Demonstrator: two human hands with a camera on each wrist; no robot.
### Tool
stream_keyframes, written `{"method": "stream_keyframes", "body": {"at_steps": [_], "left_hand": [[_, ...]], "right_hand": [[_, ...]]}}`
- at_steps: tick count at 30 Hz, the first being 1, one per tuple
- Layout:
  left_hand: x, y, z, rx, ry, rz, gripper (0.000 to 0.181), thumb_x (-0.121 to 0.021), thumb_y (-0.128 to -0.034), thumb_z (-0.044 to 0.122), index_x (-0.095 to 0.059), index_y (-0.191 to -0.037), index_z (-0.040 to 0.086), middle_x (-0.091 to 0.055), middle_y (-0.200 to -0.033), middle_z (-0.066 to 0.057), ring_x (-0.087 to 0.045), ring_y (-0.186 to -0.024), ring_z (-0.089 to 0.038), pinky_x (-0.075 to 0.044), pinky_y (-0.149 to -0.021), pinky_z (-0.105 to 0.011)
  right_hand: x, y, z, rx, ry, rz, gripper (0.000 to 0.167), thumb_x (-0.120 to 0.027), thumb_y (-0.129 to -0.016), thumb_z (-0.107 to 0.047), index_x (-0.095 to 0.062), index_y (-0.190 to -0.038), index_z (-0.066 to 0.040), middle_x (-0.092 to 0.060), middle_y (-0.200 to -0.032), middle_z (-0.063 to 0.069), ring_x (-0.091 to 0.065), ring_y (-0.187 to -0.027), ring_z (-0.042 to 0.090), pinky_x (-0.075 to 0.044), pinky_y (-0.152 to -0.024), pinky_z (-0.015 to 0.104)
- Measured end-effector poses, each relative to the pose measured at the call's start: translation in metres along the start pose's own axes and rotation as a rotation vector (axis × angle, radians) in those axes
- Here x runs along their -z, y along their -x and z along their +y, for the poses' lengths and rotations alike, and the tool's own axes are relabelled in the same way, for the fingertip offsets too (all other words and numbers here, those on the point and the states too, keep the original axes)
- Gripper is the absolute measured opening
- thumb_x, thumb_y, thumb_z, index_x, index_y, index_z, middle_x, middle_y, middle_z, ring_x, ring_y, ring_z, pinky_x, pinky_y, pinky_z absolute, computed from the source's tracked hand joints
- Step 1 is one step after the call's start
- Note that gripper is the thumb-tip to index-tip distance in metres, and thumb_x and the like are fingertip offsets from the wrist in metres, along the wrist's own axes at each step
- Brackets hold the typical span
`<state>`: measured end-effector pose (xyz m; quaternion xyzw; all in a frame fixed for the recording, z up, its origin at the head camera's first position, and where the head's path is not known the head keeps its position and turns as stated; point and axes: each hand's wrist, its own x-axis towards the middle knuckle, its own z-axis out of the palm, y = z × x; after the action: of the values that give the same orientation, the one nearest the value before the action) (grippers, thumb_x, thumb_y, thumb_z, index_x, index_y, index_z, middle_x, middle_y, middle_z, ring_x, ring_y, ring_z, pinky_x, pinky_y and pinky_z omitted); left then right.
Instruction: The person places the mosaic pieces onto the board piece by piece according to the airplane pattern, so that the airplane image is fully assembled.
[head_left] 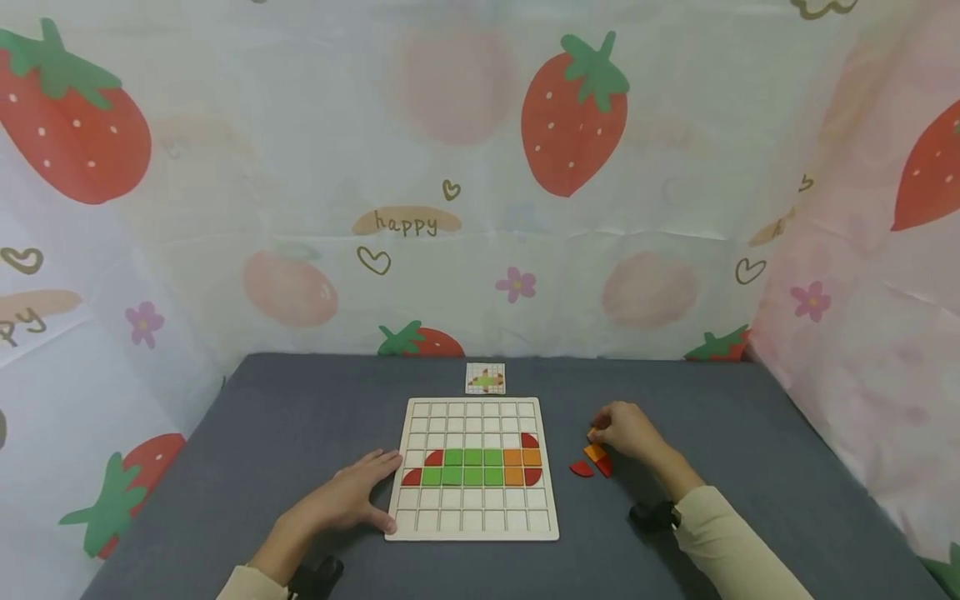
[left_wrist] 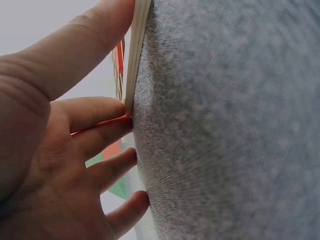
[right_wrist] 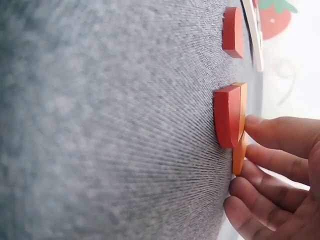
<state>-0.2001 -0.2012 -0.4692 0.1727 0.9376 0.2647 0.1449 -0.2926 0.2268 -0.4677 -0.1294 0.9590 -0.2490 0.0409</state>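
A pale wooden grid board (head_left: 472,522) lies on the table, bearing green and orange square tiles with red rounded tiles around them. My left hand (head_left: 358,492) rests at its left edge, fingers spread and thumb on the near left corner; the left wrist view shows the thumb against the board's side (left_wrist: 134,60). Right of the board, my right hand (head_left: 628,432) pinches an orange tile (right_wrist: 240,156) between thumb and fingertips, low at the table. Beside it lie another orange tile (head_left: 595,452), a red rounded tile (head_left: 604,466) touching it, and a separate red tile (head_left: 581,468).
A small picture card (head_left: 485,367) with a coloured grid pattern lies just behind the board. The table (head_left: 315,417) has a dark grey cloth. A strawberry-printed curtain (head_left: 480,167) hangs behind and along both sides.
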Motion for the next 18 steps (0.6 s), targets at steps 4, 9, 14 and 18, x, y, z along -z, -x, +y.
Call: {"method": "stream_keyframes", "body": {"at_steps": [4,9,14,18], "left_hand": [[0.0017,0.0007,0.0006,0.000,-0.003,-0.002,0.098,-0.087,-0.0656,0.031,-0.041,-0.145,-0.004,-0.040,-0.152,-0.021,-0.027,-0.144,-0.046,-0.026,-0.107,-0.070],[0.0021,0.0003,0.0003,0.005,-0.008,-0.002,0.098,-0.087,-0.0653,0.032,-0.041,-0.145,-0.003,-0.040,-0.152,-0.021,-0.027,-0.144,-0.046,-0.026,-0.108,-0.069],[0.0010,-0.0005,0.0002,0.016,-0.003,-0.016,0.099,-0.087,-0.0655,0.033,-0.041,-0.145,-0.003,-0.040,-0.152,-0.021,-0.026,-0.145,-0.046,-0.025,-0.107,-0.070],[0.0004,0.0007,0.0005,0.006,0.003,-0.008,0.099,-0.087,-0.0650,0.031,-0.041,-0.145,-0.004,-0.040,-0.152,-0.022,-0.027,-0.144,-0.046,-0.025,-0.107,-0.070]], "right_hand": [[-0.0011,0.0012,-0.0026,-0.011,0.001,0.012,0.019,-0.074,-0.084,-0.013,-0.073,-0.095,0.002,-0.074,-0.089,0.012,-0.066,-0.078,0.022,-0.055,-0.066,0.035],[-0.0028,0.0012,-0.0025,-0.016,-0.009,0.021,0.020,-0.074,-0.084,-0.012,-0.073,-0.096,0.003,-0.074,-0.088,0.012,-0.066,-0.074,0.020,-0.055,-0.062,0.032],[-0.0037,0.0007,0.0002,-0.017,-0.023,0.015,0.020,-0.074,-0.084,-0.011,-0.073,-0.098,0.003,-0.074,-0.087,0.011,-0.067,-0.074,0.018,-0.055,-0.062,0.031],[-0.0026,-0.0009,-0.0013,0.006,-0.018,0.010,0.020,-0.074,-0.084,-0.013,-0.074,-0.098,0.001,-0.072,-0.091,0.011,-0.066,-0.079,0.020,-0.055,-0.067,0.033]]}}
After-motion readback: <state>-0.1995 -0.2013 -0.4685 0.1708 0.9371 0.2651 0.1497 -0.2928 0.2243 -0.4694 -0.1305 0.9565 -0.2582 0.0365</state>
